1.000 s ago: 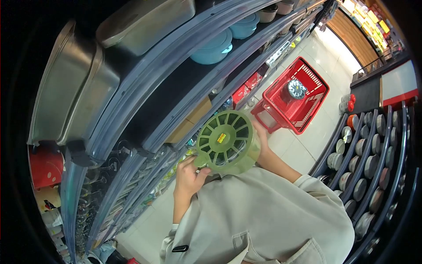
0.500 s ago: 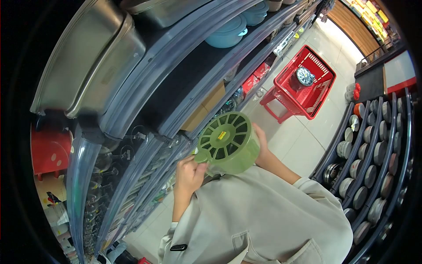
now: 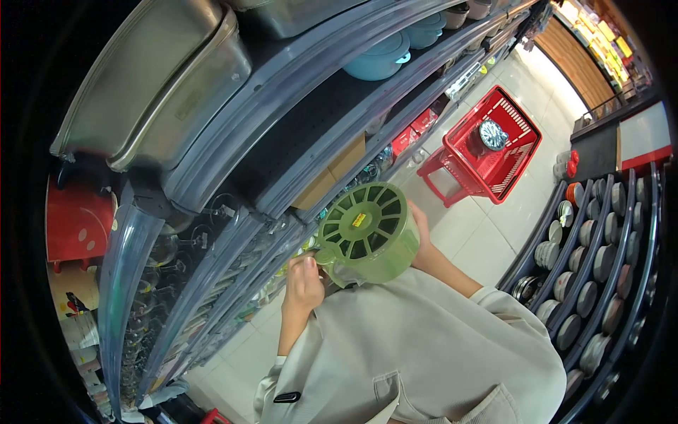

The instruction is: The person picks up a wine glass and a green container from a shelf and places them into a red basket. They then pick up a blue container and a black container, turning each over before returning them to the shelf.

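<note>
A round green plastic container (image 3: 381, 244) is held up in front of my chest, its face of dark wedge-shaped slots tilted up toward me. A small yellow sticker (image 3: 360, 220) sits at the middle of that face. My right hand (image 3: 422, 237) grips the container's right side, most of its fingers hidden behind the wall. At the left edge, my left hand (image 3: 304, 286) has its thumb and fingers closed by a small projecting part of the container. What exactly those fingertips pinch is partly hidden.
A red shopping basket (image 3: 458, 169) with a foil-topped item (image 3: 492, 134) inside stands on the tiled floor ahead. Shelves at left hold metal pans (image 3: 162, 85), a blue lidded pot (image 3: 378, 60) and glassware (image 3: 169, 254). Stacked dishes (image 3: 565, 283) fill the right rack.
My left hand has shifted slightly down and changed its finger position at the container's edge. The container has turned a little; my right hand keeps its grip. The view has shifted slightly.
</note>
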`<state>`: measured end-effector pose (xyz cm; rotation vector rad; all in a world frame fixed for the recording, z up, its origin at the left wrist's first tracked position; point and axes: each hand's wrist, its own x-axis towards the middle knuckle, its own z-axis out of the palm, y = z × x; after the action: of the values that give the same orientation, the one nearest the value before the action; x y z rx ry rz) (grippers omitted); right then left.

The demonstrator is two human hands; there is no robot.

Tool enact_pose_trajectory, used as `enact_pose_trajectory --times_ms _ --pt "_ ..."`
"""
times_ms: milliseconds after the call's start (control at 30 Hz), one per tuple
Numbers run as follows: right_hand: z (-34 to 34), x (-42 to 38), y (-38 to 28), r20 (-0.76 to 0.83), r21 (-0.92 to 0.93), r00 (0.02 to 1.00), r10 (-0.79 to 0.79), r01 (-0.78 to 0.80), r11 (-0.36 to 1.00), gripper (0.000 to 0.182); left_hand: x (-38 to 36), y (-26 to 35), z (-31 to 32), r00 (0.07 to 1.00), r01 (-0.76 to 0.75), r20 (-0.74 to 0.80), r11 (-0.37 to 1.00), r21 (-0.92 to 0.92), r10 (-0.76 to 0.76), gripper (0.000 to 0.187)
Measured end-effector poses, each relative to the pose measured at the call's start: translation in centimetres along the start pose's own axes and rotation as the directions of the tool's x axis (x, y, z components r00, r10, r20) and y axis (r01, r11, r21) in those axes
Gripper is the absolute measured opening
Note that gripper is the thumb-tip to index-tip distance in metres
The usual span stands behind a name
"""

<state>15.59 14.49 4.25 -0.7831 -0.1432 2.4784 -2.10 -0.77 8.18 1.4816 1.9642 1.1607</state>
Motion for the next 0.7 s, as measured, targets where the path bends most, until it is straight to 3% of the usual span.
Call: enact_pose_trajectory --times_ms 33,100,133,200,300,333,400,467,533,600,700 --pt "0.7 -0.4 -0.2 0.002 -0.006 1.000 0.004 -0.004 1.000 0.032 0.4 0.3 0.3 0.991 -0.089 -0.103 0.996 -0.011 0.088 0.043" --pt "2.3 -1.2 -0.6 -0.083 -0.394 0.975 -0.204 0.156 0.906 0.033 0.8 0.1 0.6 0.990 -0.093 -0.108 0.994 -0.064 0.086 0.042" --pt "2.1 -1.0 -1.0 -0.082 -0.400 0.977 -0.197 0.149 0.904 0.033 1.0 0.2 0.8 0.991 -0.100 -0.106 0.988 -0.116 0.087 0.042" --pt "1.2 -0.2 -1.9 -0.008 -0.188 0.999 -0.036 0.034 0.981 0.034 1.2 0.9 1.3 0.986 -0.081 -0.154 0.988 -0.133 0.060 0.042" --pt "0.3 0.5 -3.4 0.011 -0.139 0.999 0.050 -0.048 0.989 0.034 1.7 1.5 2.3 0.977 -0.050 -0.212 0.987 -0.155 0.016 0.042" --pt "0.4 0.2 -3.9 0.012 -0.149 0.998 0.055 -0.052 0.987 0.034 1.9 1.7 2.7 0.975 -0.040 -0.224 0.987 -0.159 0.004 0.042" --pt "2.5 -1.0 -4.9 -0.104 -0.507 0.982 -0.155 0.081 0.858 0.032 2.7 3.0 3.5 0.967 -0.055 -0.254 0.985 -0.162 0.012 0.042" --pt "2.3 -1.0 -6.1 -0.088 -0.544 0.983 -0.164 0.090 0.834 0.031 3.2 3.5 4.2 0.960 -0.064 -0.280 0.985 -0.163 0.016 0.042" --pt "1.7 -0.8 -7.2 -0.076 -0.578 0.982 -0.170 0.096 0.810 0.030 3.6 3.3 4.8 0.983 -0.025 -0.182 0.982 -0.185 -0.009 0.041" --pt "0.3 0.1 -8.3 0.084 -0.557 0.986 -0.143 0.165 0.814 0.030 4.3 4.3 5.1 0.986 0.040 -0.151 0.985 -0.168 -0.066 0.041" --pt "-0.6 1.3 -9.7 0.144 -0.511 0.983 -0.112 0.171 0.843 0.033 4.8 5.0 5.8 0.982 0.121 -0.128 0.982 -0.145 -0.140 0.041"
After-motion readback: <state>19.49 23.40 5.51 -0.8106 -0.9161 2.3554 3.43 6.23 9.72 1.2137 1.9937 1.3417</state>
